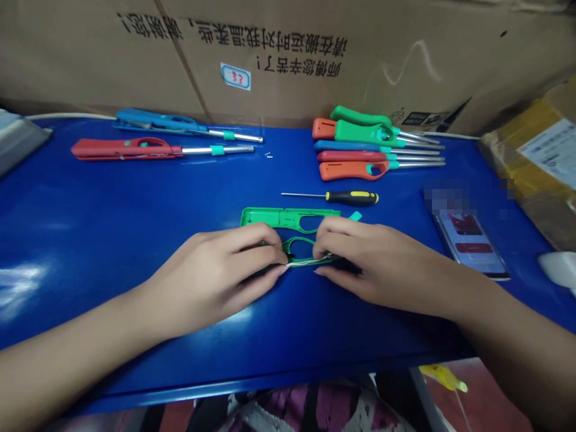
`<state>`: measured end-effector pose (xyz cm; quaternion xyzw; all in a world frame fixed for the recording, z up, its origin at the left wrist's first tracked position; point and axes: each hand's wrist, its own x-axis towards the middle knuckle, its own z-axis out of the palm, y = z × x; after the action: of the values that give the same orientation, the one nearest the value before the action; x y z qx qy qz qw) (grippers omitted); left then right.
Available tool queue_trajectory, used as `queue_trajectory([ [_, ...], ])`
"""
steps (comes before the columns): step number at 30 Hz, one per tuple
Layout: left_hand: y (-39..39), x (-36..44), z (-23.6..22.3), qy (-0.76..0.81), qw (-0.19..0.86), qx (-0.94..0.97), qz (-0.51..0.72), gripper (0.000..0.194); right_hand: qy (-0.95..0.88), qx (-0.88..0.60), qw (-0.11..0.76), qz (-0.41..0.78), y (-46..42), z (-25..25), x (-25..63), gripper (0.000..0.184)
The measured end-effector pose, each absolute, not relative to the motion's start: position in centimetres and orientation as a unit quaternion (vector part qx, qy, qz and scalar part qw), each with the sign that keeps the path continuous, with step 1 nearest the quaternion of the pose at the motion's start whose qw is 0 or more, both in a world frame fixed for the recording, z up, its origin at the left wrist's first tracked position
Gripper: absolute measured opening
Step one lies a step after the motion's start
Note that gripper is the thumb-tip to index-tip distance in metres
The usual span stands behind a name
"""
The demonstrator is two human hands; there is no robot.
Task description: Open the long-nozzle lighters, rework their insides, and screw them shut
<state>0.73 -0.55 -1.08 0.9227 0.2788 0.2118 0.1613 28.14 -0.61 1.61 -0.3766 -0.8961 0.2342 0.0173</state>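
Both of my hands are closed around an opened green lighter half (300, 241) near the middle of the blue table. My left hand (225, 270) grips its left end, fingers bent and thumb at the lower edge. My right hand (355, 252) pinches the right part, covering most of what lies there. A thin white wire (301, 263) runs along the lower edge between my fingertips. Just beyond lies the other green casing half (270, 217), hollow side up, with a finger-hole at its right. A small teal tape piece (355, 216) shows past my right fingers.
A black-and-yellow screwdriver (353, 197) lies beyond the casing. Several long-necked lighters (353, 171) are stacked back right; a red lighter (130, 149) and a blue lighter (157, 122) lie back left. Tiny screws (269, 155) sit between. A phone (470, 240) is at right; a cardboard box (288, 90) stands behind.
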Motion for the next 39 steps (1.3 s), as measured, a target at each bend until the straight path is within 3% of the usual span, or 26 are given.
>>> queue_trajectory([
  [16, -0.4, 0.8, -1.2, 0.277, 0.138, 0.928, 0.207, 0.013, -0.916, -0.358, -0.004, 0.182, -0.8, 1.5, 28.1, 0.018],
  [25, -0.3, 0.6, -1.1, 0.276, 0.156, 0.927, 0.2, 0.016, -0.922, -0.347, 0.019, 0.173, -0.8, 1.6, 28.5, 0.016],
  [30, -0.3, 0.6, -1.1, 0.272, 0.166, 0.927, 0.196, 0.016, -0.925, -0.337, -0.013, 0.173, -0.6, 2.1, 28.8, 0.013],
  [36, -0.2, 0.7, -0.9, 0.286, 0.156, 0.92, 0.218, 0.019, -0.93, -0.326, -0.017, 0.169, -0.7, 2.1, 29.0, 0.028],
  [39, -0.1, 0.6, -0.7, 0.301, 0.158, 0.913, 0.224, 0.016, -0.924, -0.332, -0.015, 0.188, -0.7, 1.9, 28.8, 0.026],
])
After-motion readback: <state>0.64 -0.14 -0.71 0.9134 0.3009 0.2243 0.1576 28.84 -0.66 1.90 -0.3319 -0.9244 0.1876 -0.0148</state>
